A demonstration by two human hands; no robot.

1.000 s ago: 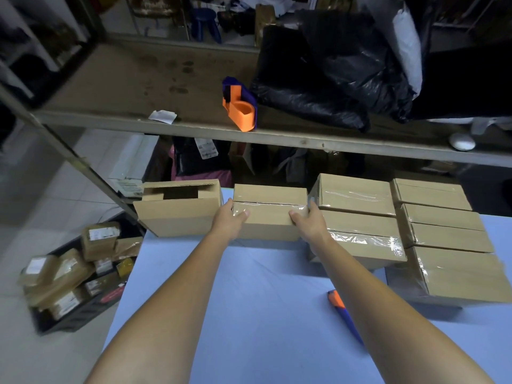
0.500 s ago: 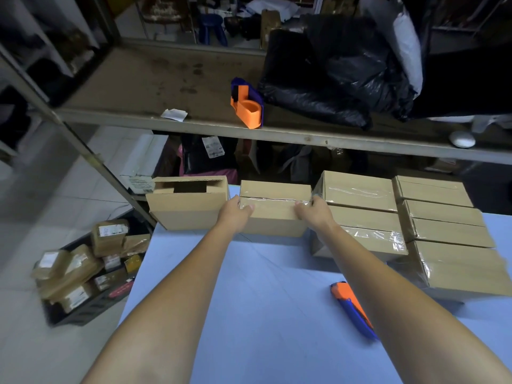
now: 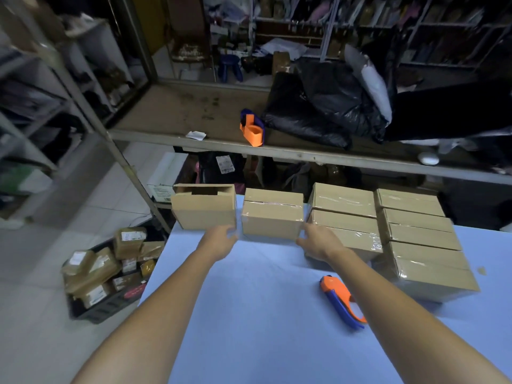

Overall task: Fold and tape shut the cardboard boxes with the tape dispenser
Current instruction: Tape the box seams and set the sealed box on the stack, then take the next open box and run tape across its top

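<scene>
**A:** What takes up the most room?

**B:** The blue table (image 3: 263,342), which fills the lower middle. Behind it runs a long metal shelf (image 3: 177,112) with a heap of black plastic bags (image 3: 318,115) on its right part.

**A:** And the cardboard boxes?

**B:** A block of taped boxes (image 3: 421,239) sits on the table's right side, stacked in two columns with glossy tape across the tops. On the floor to the left there's a dark crate (image 3: 108,307) full of wrapped parcels (image 3: 91,270). At the table's far edge stand two single boxes. The middle box (image 3: 273,220) is closed, with a tape seam along its top. Just beside it on the left is the open box (image 3: 203,210), whose top flaps leave a dark gap (so that one is not yet sealed).

**A:** What are the hands doing?

**B:** Both hold nothing. The left hand (image 3: 219,242) is near the gap between the two single boxes, fingers loosely bent. The right hand (image 3: 318,242) is at the middle box's lower right corner, fingers relaxed. I cannot tell whether any fingertip touches cardboard.

**A:** Where's the tape dispenser?

**B:** The orange-and-blue tape dispenser (image 3: 342,300) lies on its side on the table, just beside the right forearm and apart from both hands. A second dispenser (image 3: 252,130) sits on the shelf against the bags, with a paper slip (image 3: 196,135) to its left.
</scene>
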